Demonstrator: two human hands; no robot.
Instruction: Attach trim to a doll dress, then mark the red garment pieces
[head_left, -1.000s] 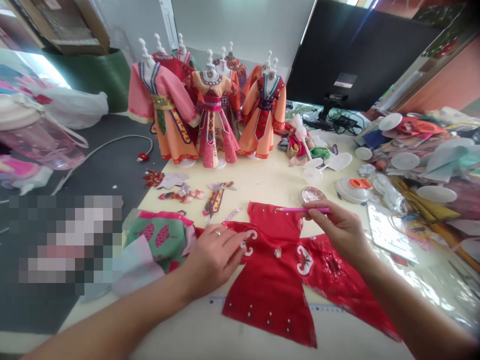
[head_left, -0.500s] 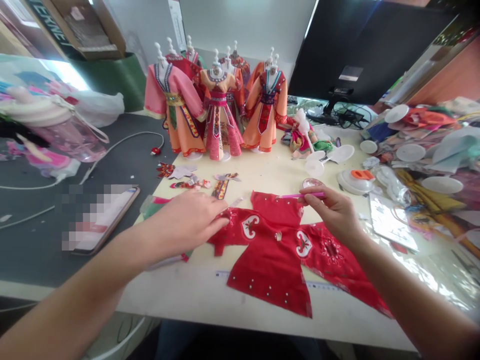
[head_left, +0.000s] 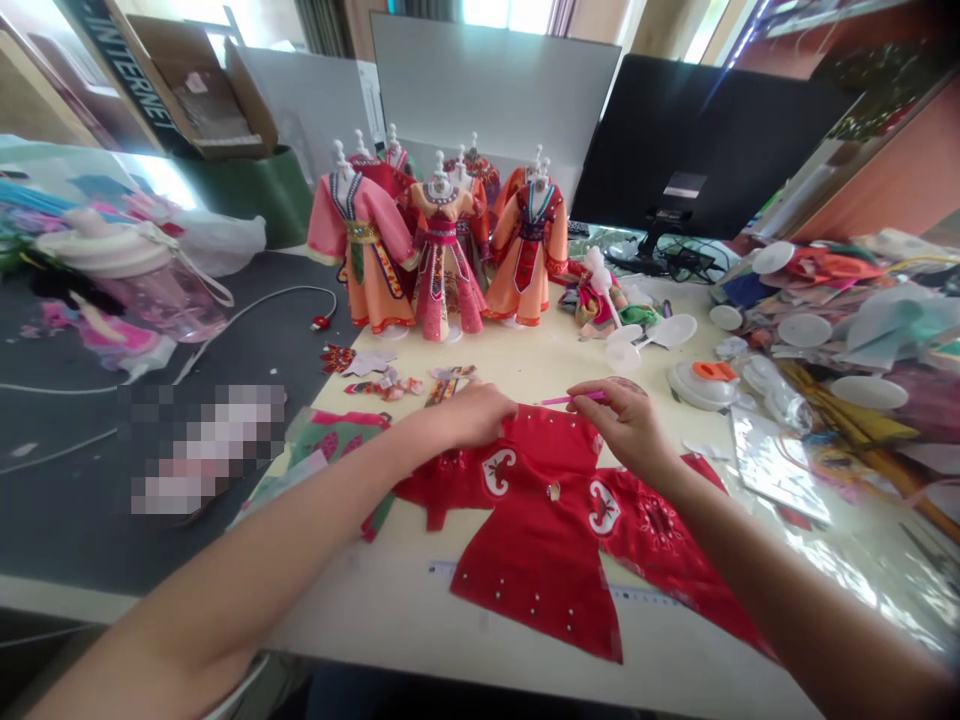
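A small red satin garment [head_left: 544, 560] lies spread flat, with white heart-shaped motifs and several tiny bead-like studs along its hems. My right hand [head_left: 621, 415] pinches a thin pink pencil-like stick [head_left: 566, 399], its tip pointing left over the garment's top edge. Beside that tip, my left hand [head_left: 476, 412] is closed with its fingertips down at the upper left corner of the cloth. Whatever those fingertips hold, if anything, is hidden. Under the garment a ruler [head_left: 641, 597] shows in part.
Several dressed doll forms [head_left: 442, 250] stand at the back before the monitors [head_left: 697, 160]. Patterned cloth scraps [head_left: 386, 383] and a green fabric piece [head_left: 330, 440] lie left. A pixelated phone [head_left: 210, 450] rests on the dark mat. Fabric, plastic stands and a white-and-orange dispenser [head_left: 705, 385] crowd the right.
My left hand has moved right to the garment's top left corner. My right hand has shifted left with the pink stick. The view has tilted up a little.
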